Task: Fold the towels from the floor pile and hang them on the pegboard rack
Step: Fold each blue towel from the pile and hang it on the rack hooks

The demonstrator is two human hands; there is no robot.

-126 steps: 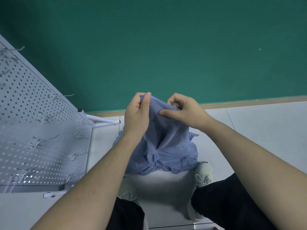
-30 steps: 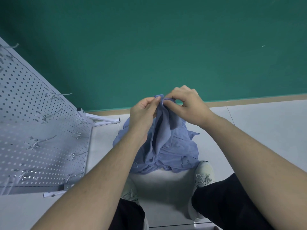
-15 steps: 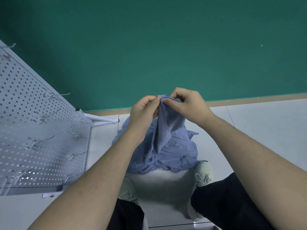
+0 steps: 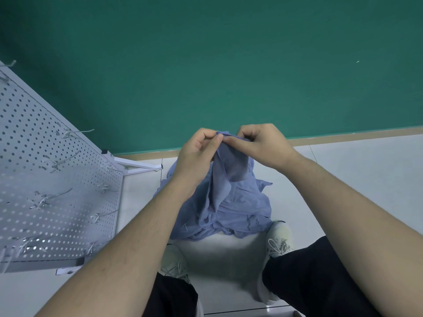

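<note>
1. Two knees in black trousers (image 4: 320, 282) and pale shoes (image 4: 278, 239) sit nearest the camera, on the floor (image 4: 366, 179), just this side of the pile.
2. The pile (image 4: 242, 207) of blue towels lies on the floor between and just beyond the shoes.
3. One towel (image 4: 225, 177) is lifted out of the pile, its lower part hanging down into it.
4. Above the pile, the left hand (image 4: 196, 154) pinches the towel's top edge, thumb and fingers (image 4: 217, 140) pressed together on the cloth.
5. The right hand (image 4: 263, 145) grips the same edge just beside the left, fingers curled and clamped on the cloth.
6. Left of the pile stands the pegboard (image 4: 57, 191), a white perforated panel with bare wire hooks (image 4: 57, 163); its foot (image 4: 139, 167) reaches toward the pile.
7. Beyond the pile, a tan skirting (image 4: 343, 133) runs below a green wall (image 4: 229, 65).
</note>
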